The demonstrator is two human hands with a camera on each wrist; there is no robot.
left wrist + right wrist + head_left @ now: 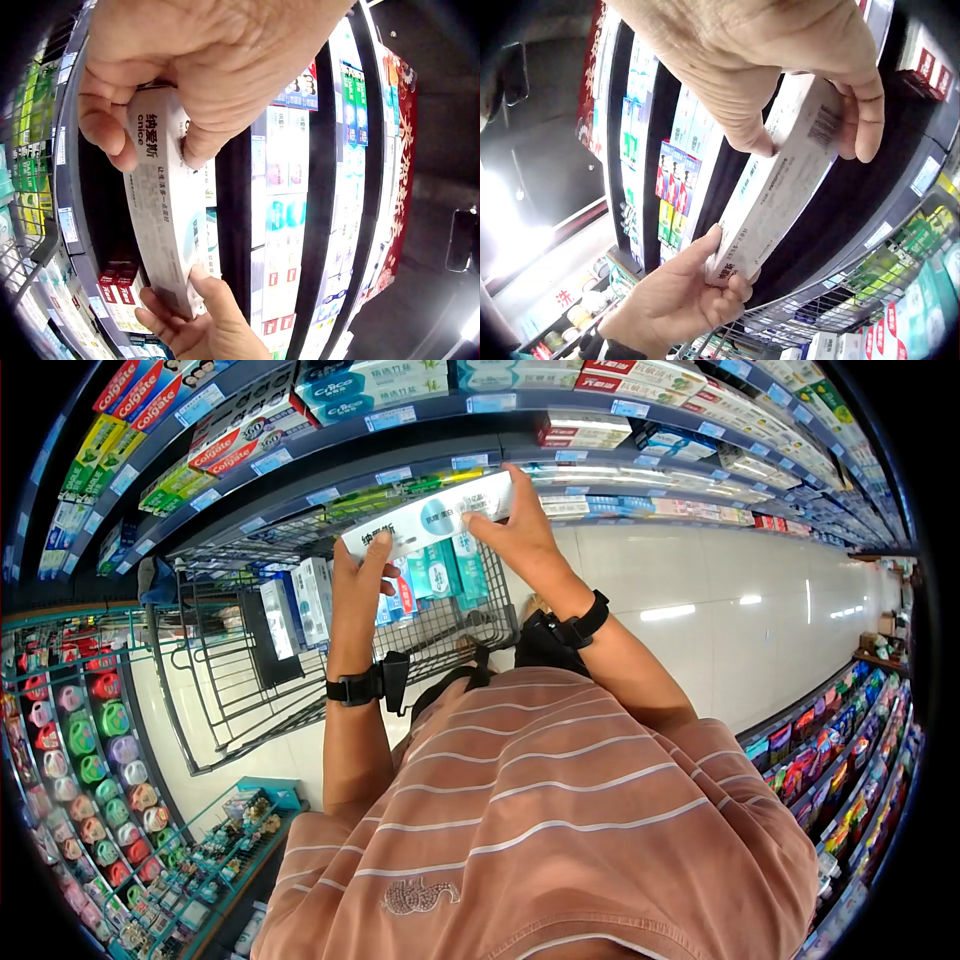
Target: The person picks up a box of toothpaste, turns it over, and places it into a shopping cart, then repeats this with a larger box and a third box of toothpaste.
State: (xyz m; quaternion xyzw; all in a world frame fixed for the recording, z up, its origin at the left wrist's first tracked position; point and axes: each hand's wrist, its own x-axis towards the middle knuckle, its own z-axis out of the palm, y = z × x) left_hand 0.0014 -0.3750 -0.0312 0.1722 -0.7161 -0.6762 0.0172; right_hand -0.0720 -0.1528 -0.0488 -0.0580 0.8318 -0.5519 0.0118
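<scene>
Both hands hold one long white toothpaste box (430, 517) over the shopping cart, in front of the shelves. My left hand (362, 575) grips its left end, thumb on the printed face and fingers curled behind. The right hand (522, 532) grips the other end the same way. In the left wrist view the box (169, 202) shows dark Chinese lettering and "cnice" on one side. The right wrist view shows a barcode on the side of the box (787, 172) near the right hand (825, 82). Below, the wire cart (250, 710) carries several boxes, among them teal packs (440, 572).
Shelves of boxed toothpaste (375, 390) curve across the far side, with price tags along their edges. Bottles (90, 760) fill a rack at the left. A teal wire basket display (215, 850) stands at lower left. Pale floor tiles (680, 590) stretch to the right.
</scene>
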